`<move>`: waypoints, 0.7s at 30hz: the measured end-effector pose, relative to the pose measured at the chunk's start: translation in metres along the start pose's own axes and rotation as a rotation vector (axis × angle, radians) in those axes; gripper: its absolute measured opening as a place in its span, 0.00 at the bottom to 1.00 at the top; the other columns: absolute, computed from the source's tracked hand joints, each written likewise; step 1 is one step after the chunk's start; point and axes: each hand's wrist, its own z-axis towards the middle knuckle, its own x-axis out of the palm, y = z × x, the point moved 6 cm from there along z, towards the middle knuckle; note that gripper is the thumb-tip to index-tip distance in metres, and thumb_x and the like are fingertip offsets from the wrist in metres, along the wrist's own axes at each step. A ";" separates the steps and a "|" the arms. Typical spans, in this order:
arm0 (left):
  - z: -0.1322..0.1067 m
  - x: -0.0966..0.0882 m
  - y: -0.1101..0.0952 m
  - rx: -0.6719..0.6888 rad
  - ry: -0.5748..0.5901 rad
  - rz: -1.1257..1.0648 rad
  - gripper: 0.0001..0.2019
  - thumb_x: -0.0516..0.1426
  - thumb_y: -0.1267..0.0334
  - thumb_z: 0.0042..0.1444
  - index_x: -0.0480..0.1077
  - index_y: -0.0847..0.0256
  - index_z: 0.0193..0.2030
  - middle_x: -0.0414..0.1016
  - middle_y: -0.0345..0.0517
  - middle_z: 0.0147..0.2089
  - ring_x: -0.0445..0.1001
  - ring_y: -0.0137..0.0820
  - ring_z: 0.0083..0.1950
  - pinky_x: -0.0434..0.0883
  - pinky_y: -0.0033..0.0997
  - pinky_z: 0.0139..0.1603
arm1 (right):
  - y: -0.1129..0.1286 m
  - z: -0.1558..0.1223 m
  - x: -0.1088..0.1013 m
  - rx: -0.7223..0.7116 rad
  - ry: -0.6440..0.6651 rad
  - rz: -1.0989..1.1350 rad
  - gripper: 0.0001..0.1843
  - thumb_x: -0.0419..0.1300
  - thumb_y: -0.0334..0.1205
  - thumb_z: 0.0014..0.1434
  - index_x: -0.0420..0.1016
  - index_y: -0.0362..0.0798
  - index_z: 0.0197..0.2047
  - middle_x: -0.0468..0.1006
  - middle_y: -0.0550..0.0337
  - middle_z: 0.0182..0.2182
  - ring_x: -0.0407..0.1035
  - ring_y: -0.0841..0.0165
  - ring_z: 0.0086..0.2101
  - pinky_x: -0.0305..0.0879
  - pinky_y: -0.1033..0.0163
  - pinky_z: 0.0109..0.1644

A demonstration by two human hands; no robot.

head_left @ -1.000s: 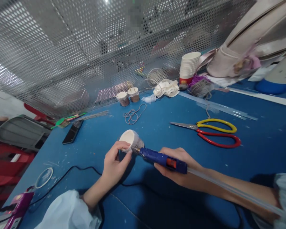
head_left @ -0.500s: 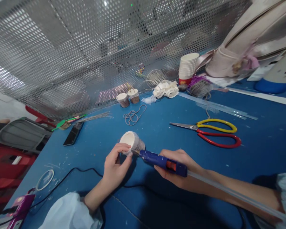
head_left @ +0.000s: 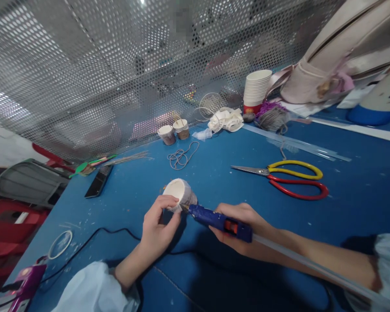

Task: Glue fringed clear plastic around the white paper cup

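Note:
My left hand [head_left: 160,225] pinches the rim of a white paper cup [head_left: 178,190], which lies tipped with its mouth toward me and its side wrapped in pale, gauzy material. Closed around a blue glue gun [head_left: 211,218], my right hand [head_left: 243,216] holds it from the right. The gun's metal nozzle meets the cup's side just beside my left fingertips. A long clear glue stick [head_left: 305,260] runs out of the gun's back over my right forearm. The fingers under the gun are partly hidden.
Scissors [head_left: 279,175] with yellow and red handles lie to the right. Two wrapped cups [head_left: 167,135], a grey cord [head_left: 182,158] and stacked paper cups [head_left: 257,91] stand farther back. A phone [head_left: 99,181] is at left; a black cable [head_left: 100,232] crosses toward a purple power strip [head_left: 29,281].
The glue gun has shifted slightly left along the cup's side. My left hand and the cup stay almost in place.

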 end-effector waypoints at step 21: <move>-0.002 0.000 -0.001 -0.004 -0.010 0.024 0.11 0.57 0.77 0.53 0.67 0.59 0.40 0.72 0.44 0.37 0.72 0.31 0.41 0.70 0.32 0.44 | -0.003 -0.002 0.000 0.010 -0.017 -0.066 0.04 0.56 0.35 0.55 0.66 0.48 0.28 0.67 0.65 0.19 0.58 0.75 0.19 0.52 0.67 0.24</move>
